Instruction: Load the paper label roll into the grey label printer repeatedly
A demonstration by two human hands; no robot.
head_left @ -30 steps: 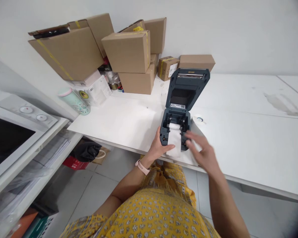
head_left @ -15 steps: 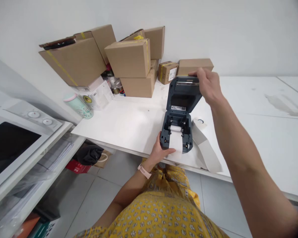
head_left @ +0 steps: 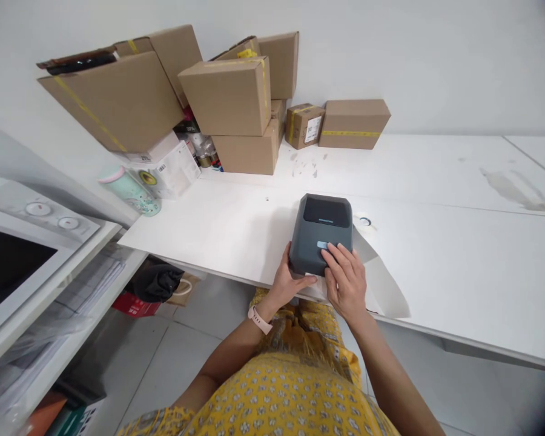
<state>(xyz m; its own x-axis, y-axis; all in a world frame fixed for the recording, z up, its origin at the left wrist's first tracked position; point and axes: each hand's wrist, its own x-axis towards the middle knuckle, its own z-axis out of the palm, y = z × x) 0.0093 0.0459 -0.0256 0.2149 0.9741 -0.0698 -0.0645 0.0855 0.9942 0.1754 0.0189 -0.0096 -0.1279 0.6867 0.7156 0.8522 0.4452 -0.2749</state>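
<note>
A dark grey label printer (head_left: 302, 239) sits at the table's front edge with its lid down. My left hand (head_left: 287, 280) grips its front left corner, fingers along the side and thumb across the front. Under that thumb, a short end of white label paper (head_left: 317, 283) sticks out of the printer's front. My right hand (head_left: 346, 280) rests on the front right of the lid, fingers stretched out over its top near a small light-coloured button (head_left: 322, 245). Beside the printer on the right lies a long curling strip of paper (head_left: 384, 284).
Stacked cardboard boxes (head_left: 227, 100) stand at the back left, with two smaller ones, including a long box (head_left: 354, 124), along the wall. A mint tumbler (head_left: 131, 192) leans at the left. A microwave (head_left: 16, 260) stands on a shelf at far left.
The printer's lid has swung down from open to closed. My right hand has come down with it, from the raised lid's edge to its top. My left hand stays at the corner.
</note>
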